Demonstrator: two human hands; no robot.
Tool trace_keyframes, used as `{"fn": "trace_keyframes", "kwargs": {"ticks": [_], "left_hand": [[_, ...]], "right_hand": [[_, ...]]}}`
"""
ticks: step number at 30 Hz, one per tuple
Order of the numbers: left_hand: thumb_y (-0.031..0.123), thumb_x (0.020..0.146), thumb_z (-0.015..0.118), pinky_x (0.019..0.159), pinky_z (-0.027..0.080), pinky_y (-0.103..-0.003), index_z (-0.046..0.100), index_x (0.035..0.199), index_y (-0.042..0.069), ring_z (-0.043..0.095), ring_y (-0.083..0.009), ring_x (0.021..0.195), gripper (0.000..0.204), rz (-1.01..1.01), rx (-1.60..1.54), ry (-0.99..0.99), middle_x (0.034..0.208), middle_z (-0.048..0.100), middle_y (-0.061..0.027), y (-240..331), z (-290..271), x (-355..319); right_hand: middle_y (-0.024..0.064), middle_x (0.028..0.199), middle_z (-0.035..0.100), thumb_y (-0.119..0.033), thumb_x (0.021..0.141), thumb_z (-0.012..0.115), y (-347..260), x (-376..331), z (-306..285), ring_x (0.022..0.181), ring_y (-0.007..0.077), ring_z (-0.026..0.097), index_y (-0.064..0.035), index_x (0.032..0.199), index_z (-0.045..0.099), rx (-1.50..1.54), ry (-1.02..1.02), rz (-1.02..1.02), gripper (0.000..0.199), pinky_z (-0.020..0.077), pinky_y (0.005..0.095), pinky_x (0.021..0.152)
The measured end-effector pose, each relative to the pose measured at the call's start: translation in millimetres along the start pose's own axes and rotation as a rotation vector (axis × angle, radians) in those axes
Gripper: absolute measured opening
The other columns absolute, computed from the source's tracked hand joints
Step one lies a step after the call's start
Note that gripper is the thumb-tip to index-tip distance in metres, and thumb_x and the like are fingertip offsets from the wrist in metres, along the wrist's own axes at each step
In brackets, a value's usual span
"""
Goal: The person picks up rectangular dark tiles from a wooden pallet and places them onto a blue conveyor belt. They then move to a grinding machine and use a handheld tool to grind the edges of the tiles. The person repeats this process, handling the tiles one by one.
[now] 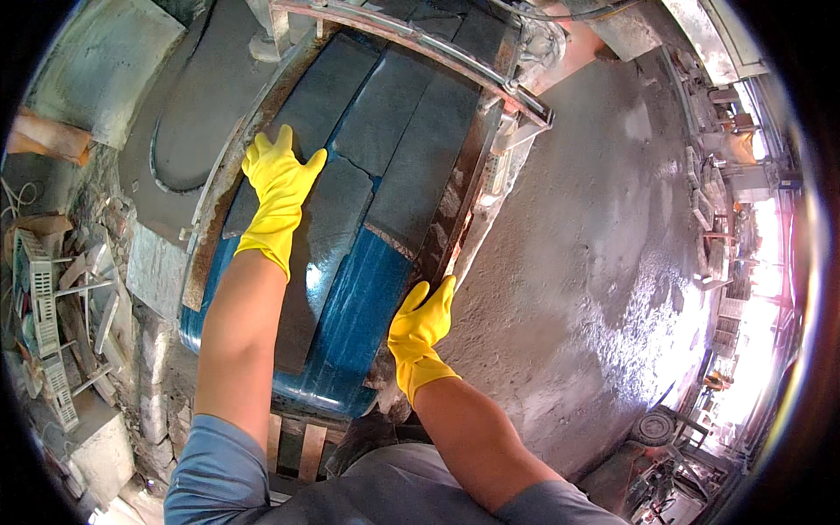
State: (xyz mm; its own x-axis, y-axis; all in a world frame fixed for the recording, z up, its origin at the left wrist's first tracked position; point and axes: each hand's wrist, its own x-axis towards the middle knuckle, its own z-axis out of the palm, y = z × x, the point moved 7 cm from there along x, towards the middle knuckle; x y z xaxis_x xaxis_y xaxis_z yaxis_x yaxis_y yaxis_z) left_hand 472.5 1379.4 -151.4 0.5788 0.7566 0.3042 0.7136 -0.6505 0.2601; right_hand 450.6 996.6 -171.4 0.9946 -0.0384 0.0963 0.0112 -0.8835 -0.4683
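Note:
Dark grey stone slabs (385, 114) lie in lengthwise rows on a shiny blue conveyor belt (350, 324). My left hand (282, 188), in a yellow rubber glove, is over the left-hand slab (337, 201) near its outer edge, with thumb and fingers spread. A jagged gap with blue showing through separates that slab from its neighbours. My right hand (422, 332), gloved the same, is at the belt's near right edge beside the rusty right rail (448, 197). Its thumb stands apart from the fingers, and I see nothing in it.
A rusty rail (208, 219) borders the belt's left side, and a metal crossbar (411, 42) spans its far part. Wet grey floor (560, 219) stretches right. Left are a dark hose (156, 157), plastic crates (39, 306) and rubble; a wheel (654, 427) stands lower right.

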Motion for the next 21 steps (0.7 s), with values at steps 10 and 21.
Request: {"fn": "trace_keyframes", "kwargs": {"ticks": [10,21], "left_hand": [[0.05,0.084,0.085,0.118,0.043,-0.051,0.065,0.145,0.011,0.056,-0.0464,0.139,0.075,0.027,-0.294,-0.001,0.151,0.058,-0.0295,-30.4,-32.8,-18.7],[0.048,0.061,0.099,0.126,0.024,-0.064,0.039,0.163,0.008,0.036,-0.0536,0.15,0.124,-0.06,-0.198,-0.281,0.166,0.037,-0.029,-61.2,-132.6,-293.9]], "right_hand": [[0.0289,0.149,0.059,-0.036,0.108,0.055,0.2,3.0,4.9,0.13,0.0474,0.061,0.0024,0.156,0.045,0.021,-0.05,-0.004,0.063,0.0499,0.047,0.11],[0.0295,0.153,0.055,-0.04,0.112,0.047,10.0,2.2,9.5,0.136,0.048,0.057,0.0032,0.158,0.043,-0.046,-0.086,-0.008,0.064,0.0472,0.0457,0.115]]}}
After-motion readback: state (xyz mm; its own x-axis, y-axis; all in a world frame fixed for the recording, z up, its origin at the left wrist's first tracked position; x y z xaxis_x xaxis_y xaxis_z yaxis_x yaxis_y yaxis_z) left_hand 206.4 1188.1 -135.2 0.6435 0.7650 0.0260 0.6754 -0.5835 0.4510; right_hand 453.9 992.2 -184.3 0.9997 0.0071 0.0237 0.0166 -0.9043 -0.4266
